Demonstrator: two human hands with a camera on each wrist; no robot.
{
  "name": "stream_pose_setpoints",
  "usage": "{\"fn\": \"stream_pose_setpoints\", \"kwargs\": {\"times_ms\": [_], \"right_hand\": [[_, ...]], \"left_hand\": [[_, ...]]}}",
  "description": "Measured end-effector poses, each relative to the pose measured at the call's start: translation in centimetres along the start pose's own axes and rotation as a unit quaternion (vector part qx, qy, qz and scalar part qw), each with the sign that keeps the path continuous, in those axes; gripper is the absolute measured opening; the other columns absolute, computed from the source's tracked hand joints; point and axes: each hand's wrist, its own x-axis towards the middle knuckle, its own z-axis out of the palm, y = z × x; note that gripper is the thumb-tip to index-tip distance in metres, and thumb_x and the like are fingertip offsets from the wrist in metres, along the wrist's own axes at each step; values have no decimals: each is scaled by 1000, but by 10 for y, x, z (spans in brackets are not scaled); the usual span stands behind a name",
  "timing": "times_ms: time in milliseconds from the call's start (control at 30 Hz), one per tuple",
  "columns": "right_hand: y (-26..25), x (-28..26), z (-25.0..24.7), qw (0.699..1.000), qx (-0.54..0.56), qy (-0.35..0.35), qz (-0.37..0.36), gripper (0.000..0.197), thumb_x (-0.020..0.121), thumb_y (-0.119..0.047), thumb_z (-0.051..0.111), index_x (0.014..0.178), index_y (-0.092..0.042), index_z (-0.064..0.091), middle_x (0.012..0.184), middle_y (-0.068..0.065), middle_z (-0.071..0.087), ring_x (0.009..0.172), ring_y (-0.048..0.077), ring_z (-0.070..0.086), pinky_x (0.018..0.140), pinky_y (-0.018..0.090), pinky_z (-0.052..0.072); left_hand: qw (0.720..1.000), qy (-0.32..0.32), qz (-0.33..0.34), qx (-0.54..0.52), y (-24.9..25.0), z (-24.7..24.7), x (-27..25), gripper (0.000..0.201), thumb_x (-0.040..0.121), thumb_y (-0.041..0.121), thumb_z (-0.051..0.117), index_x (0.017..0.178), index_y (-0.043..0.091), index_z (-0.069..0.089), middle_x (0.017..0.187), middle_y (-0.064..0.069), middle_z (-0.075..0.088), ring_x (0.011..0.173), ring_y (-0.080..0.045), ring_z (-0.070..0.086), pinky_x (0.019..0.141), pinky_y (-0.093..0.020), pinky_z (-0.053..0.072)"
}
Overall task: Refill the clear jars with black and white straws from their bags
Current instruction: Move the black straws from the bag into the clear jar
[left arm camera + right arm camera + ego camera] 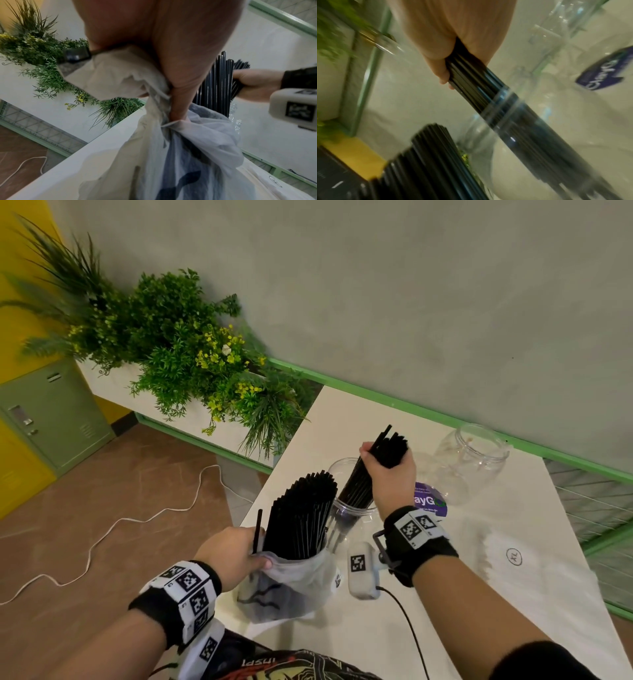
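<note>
My right hand (387, 470) grips a bundle of black straws (363, 477) whose lower ends stand inside a clear jar (346, 508) on the white table (445, 594). In the right wrist view the bundle (488, 97) runs from my fist down through the jar's rim (503, 97). My left hand (236, 549) holds the rim of a thin white plastic bag (291, 587) packed with upright black straws (301, 515); one stray straw (257, 530) sticks up by the fingers. The left wrist view shows the bag (188, 155) bunched under my palm. A second clear jar (472, 460) stands empty at the back right.
A purple label (430, 499) lies between the jars. A flat white bag marked XL (513, 556) lies at the right. A planter of green plants (191, 354) borders the table's far left corner. A white cable (102, 535) runs over the brown floor.
</note>
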Motion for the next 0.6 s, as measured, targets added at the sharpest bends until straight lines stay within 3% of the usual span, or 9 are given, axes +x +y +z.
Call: {"fn": "stream_pose_setpoints", "kwargs": {"times_ms": [133, 233, 300, 433, 600], "right_hand": [[23, -1, 3, 998, -55, -22, -9, 21, 81, -15, 74, 90, -29, 60, 94, -7, 70, 87, 10, 66, 84, 34, 55], [22, 1, 4, 989, -122, -65, -45, 22, 84, -15, 71, 100, -21, 57, 97, -3, 69, 82, 6, 63, 75, 25, 54], [21, 5, 4, 985, -153, -65, -49, 34, 85, -13, 69, 114, -16, 51, 102, 2, 66, 82, 13, 62, 71, 24, 50], [24, 6, 0, 989, -128, -39, -70, 51, 88, -8, 63, 131, -22, 38, 108, 2, 65, 94, 18, 63, 88, 35, 52], [26, 10, -10, 987, -126, -22, -95, 72, 90, -11, 63, 143, -38, 22, 128, 7, 57, 114, 19, 57, 99, 34, 46]], "left_hand": [[1000, -2, 2, -1, 1, 0, 0, 22, 80, 43, 65, 82, 23, 55, 80, 5, 63, 75, -17, 57, 62, -29, 40], [1000, -7, 1, -3, 3, -1, 0, 23, 80, 41, 65, 79, 20, 54, 77, 3, 62, 75, -18, 58, 62, -31, 40], [1000, -8, 0, -4, 3, -2, -1, 24, 80, 40, 65, 75, 22, 51, 75, 4, 61, 73, -18, 57, 60, -30, 38], [1000, -14, -1, -4, 5, -4, -1, 23, 80, 40, 65, 76, 21, 53, 77, 4, 62, 74, -16, 58, 59, -28, 37], [1000, -17, 2, 2, 6, -5, -1, 32, 81, 39, 66, 64, 26, 41, 66, 9, 52, 65, -12, 51, 51, -23, 29]]}}
